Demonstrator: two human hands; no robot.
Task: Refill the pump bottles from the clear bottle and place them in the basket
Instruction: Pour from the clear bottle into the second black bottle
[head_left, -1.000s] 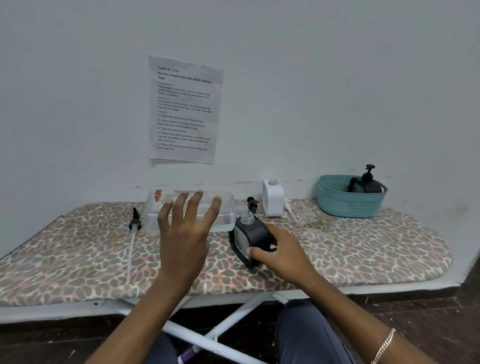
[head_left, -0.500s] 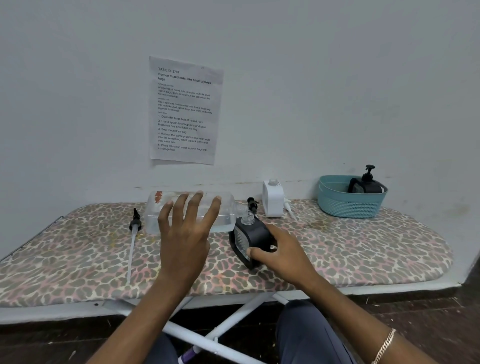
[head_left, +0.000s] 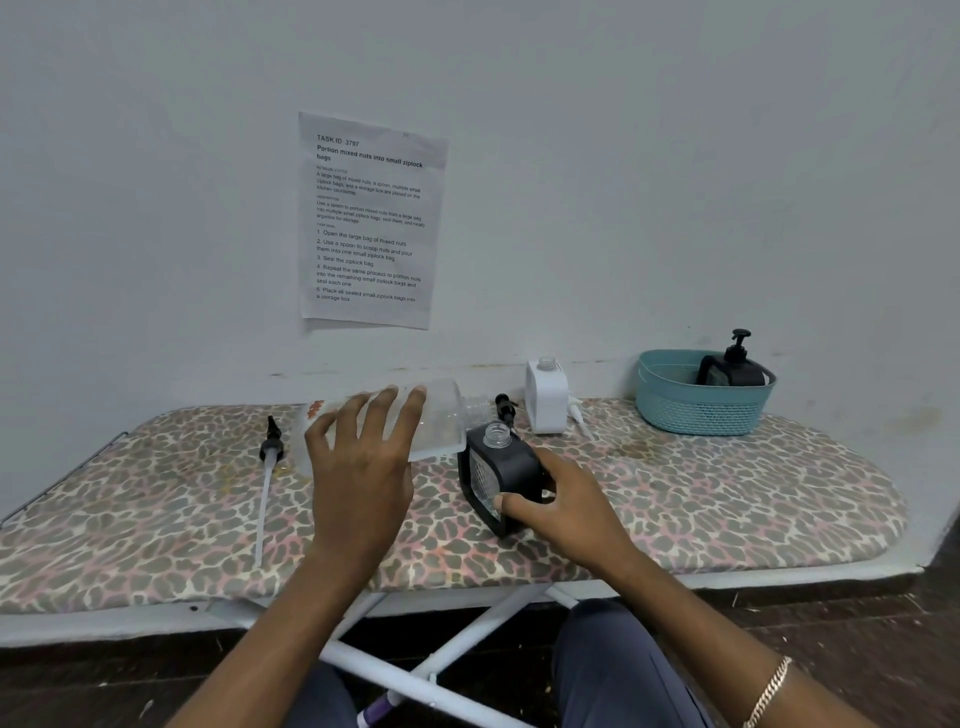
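Clear plastic bottle (head_left: 441, 415), large and almost level, sits in the left hand (head_left: 363, 467), fingers spread and wrapped over its top. Its neck points to three o'clock, just behind the open mouth of the square black pump bottle (head_left: 498, 467). The right hand (head_left: 566, 504) clamps thumb and fingers round that bottle on the leopard-print board cover (head_left: 727, 493). This looks like the filling step for a second bottle, since another capped black bottle (head_left: 727, 369) already sits in the teal woven basket (head_left: 696, 410) at two o'clock. Next, I judge, the neck must line up over the small mouth before tipping, or it will likely spill. The white square bottle (head_left: 545, 400) at twelve o'clock waits uncapped.
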